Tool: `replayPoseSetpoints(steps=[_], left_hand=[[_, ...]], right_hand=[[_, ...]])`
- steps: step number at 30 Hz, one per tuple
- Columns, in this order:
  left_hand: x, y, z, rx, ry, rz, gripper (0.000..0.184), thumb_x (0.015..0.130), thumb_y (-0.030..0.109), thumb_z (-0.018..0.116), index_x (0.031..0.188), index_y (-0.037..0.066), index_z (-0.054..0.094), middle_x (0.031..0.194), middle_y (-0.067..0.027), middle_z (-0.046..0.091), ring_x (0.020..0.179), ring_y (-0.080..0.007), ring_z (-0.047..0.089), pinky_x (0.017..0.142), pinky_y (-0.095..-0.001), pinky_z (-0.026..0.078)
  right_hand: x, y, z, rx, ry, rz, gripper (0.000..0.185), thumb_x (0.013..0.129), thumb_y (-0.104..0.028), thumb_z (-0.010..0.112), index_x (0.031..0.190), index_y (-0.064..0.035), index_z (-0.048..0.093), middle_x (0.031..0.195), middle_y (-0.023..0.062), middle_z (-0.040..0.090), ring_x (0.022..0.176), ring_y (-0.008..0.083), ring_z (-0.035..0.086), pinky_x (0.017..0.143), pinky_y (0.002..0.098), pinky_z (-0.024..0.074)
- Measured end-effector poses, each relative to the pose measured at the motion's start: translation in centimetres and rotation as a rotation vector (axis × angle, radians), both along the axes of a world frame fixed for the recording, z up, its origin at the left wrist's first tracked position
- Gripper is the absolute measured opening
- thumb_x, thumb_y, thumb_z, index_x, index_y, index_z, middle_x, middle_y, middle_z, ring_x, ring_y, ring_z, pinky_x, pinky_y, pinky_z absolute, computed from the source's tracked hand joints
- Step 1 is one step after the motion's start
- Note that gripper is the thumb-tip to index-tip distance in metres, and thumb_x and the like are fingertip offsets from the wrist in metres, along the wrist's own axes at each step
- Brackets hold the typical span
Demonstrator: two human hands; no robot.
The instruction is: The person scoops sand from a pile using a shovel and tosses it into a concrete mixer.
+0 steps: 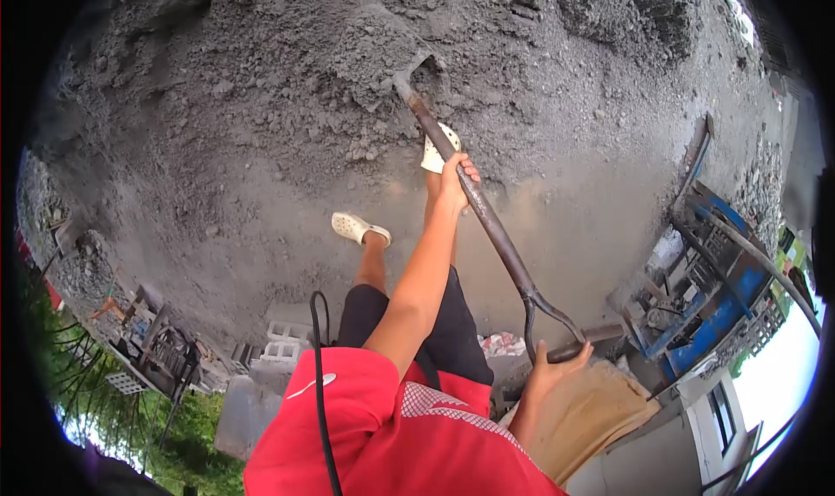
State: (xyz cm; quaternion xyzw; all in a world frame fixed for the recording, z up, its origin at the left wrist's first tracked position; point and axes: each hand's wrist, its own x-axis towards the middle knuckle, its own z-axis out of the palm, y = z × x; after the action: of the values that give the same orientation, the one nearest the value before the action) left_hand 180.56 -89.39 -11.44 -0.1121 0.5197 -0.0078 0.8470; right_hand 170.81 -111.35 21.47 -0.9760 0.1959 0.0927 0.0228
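A long-handled shovel (pixel 500 235) runs diagonally across the middle of the view, its D-shaped handle toward me. My left hand (pixel 459 181) is wrapped round the shaft about midway along. At the near end my right hand (pixel 557 370) grips the D-handle, thumb over the top. The blade lies in a heap of grey, damp-looking sand or gravel (pixel 287 70); sand covers most of it, and only the neck and one edge show. My feet, in cream clogs (pixel 350 227), stand apart on the ground just before the heap.
Blue metal machinery (pixel 704 322) with bars and pipes stands to the right. Concrete hollow blocks (pixel 283 344) lie behind me on the left. A tan sheet (pixel 583 418) covers something near my right hand. Further left is more metal equipment (pixel 165 348). A black cable (pixel 320 383) hangs by my shoulder.
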Motion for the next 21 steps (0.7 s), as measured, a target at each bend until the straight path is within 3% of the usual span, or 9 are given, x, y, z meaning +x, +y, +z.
replayPoseSetpoints(steps=[2,5,8,9,13,16,17,21], left_hand=[[-0.4,-0.6,1.6,0.011,0.028,-0.015,0.018,0.078,0.014,0.057,0.067,0.014,0.042,0.058,0.0042,0.041,0.050,-0.0077,0.043,0.049,-0.0241,0.039],[-1.4,-1.8,1.5,-0.015,0.025,0.056,0.018,0.078,0.014,0.056,0.067,0.013,0.042,0.060,0.0034,0.041,0.051,-0.0088,0.043,0.050,-0.0249,0.040],[-3.5,-2.3,1.4,-0.002,0.067,0.045,0.017,0.077,0.014,0.056,0.068,0.013,0.042,0.059,0.0033,0.041,0.051,-0.0096,0.043,0.051,-0.0252,0.041],[-4.8,-2.3,1.3,-0.056,0.099,0.030,0.016,0.076,0.014,0.056,0.067,0.013,0.043,0.059,0.0026,0.042,0.050,-0.0108,0.044,0.052,-0.0269,0.042],[-10.8,-0.5,2.0,-0.052,0.167,-0.018,0.015,0.074,0.015,0.055,0.065,0.012,0.043,0.056,0.0010,0.043,0.048,-0.0130,0.044,0.053,-0.0304,0.044],[-15.2,2.9,1.7,-0.058,0.105,0.142,0.017,0.073,0.015,0.055,0.062,0.012,0.043,0.054,0.0007,0.042,0.048,-0.0134,0.044,0.051,-0.0308,0.043],[-16.8,4.8,2.1,0.005,0.068,0.225,0.015,0.076,0.019,0.056,0.068,0.013,0.045,0.057,-0.0003,0.044,0.048,-0.0147,0.045,0.052,-0.0320,0.045],[-25.6,16.7,5.5,0.188,0.038,0.443,0.019,0.078,0.022,0.056,0.065,0.012,0.046,0.056,-0.0018,0.045,0.049,-0.0164,0.048,0.050,-0.0357,0.045]], right_hand=[[0.7,-2.2,-2.2,0.216,-0.330,-0.361,0.069,0.072,-0.005,0.071,0.131,-0.0018,0.035,0.118,0.0184,0.049,0.104,0.0269,0.053,0.087,0.0370,0.0458],[2.2,-3.6,-1.7,0.422,-0.354,-0.657,0.041,0.075,-0.006,0.064,0.113,-0.0014,0.051,0.092,0.0104,0.058,0.070,0.0172,0.057,0.060,0.0285,0.0475],[1.5,-4.7,-2.1,0.447,-0.308,-0.689,0.014,0.076,-0.006,0.058,0.090,-0.0019,0.058,0.065,0.0030,0.053,0.045,0.0104,0.045,0.042,0.0245,0.0367],[0.7,-4.6,-2.1,0.405,-0.322,-0.674,0.003,0.075,-0.006,0.056,0.075,-0.0034,0.058,0.060,0.0020,0.050,0.044,0.0116,0.043,0.040,0.0264,0.0363],[-3.3,-2.9,-1.9,0.451,-0.296,-0.670,0.011,0.075,-0.011,0.057,0.068,-0.0042,0.052,0.055,0.0024,0.046,0.042,0.0114,0.043,0.037,0.0243,0.0334],[-4.3,-1.2,-2.3,0.491,-0.302,-0.508,0.011,0.075,-0.010,0.057,0.067,-0.0051,0.051,0.055,0.0019,0.046,0.042,0.0110,0.043,0.037,0.0252,0.0324],[-4.4,-0.2,-2.7,0.495,-0.306,-0.427,0.014,0.075,-0.010,0.059,0.066,-0.0052,0.051,0.055,0.0020,0.045,0.041,0.0114,0.042,0.037,0.0260,0.0314],[-4.5,8.7,-5.0,0.735,-0.073,-0.392,0.010,0.075,-0.008,0.058,0.067,-0.0047,0.053,0.055,0.0020,0.045,0.040,0.0132,0.040,0.038,0.0271,0.0313]])
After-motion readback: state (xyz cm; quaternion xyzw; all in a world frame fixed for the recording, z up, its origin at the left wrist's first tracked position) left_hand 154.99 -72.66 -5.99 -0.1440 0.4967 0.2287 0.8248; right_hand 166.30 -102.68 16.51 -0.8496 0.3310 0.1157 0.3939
